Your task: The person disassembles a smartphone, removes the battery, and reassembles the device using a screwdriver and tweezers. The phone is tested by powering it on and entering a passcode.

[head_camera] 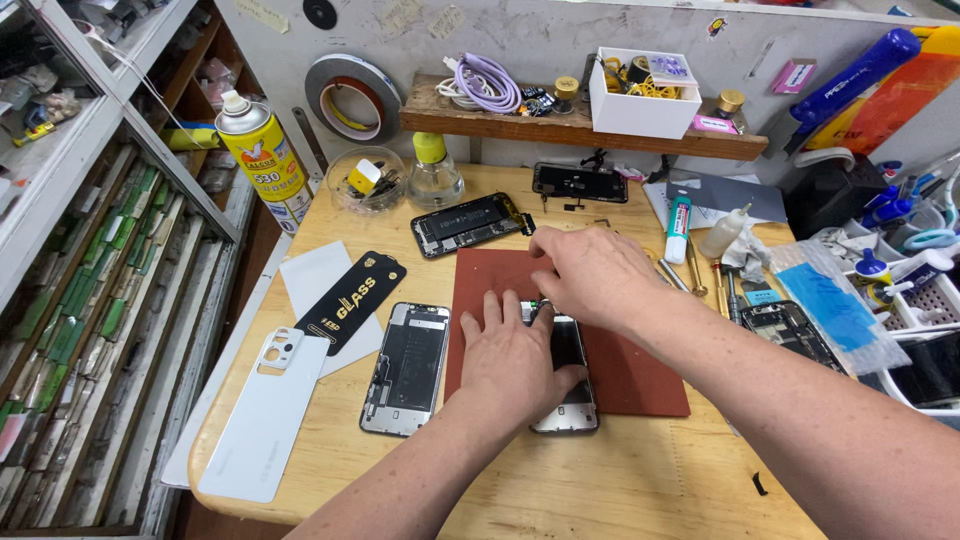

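Observation:
An opened phone (570,385) lies on a dark red mat (640,375) in the middle of the wooden bench. My left hand (515,355) presses flat on the phone's left side and holds it down. My right hand (590,275) hovers over the phone's top end with its fingertips pinched together on a small part there. What the fingers pinch is too small to make out.
A phone frame (407,365) lies left of the mat, with a white back cover (265,415) and a black glass-protector package (352,300) further left. Another opened phone (465,223) sits behind the mat. A yellow spray can (262,155), glue bottles (678,228) and tools (700,275) stand around.

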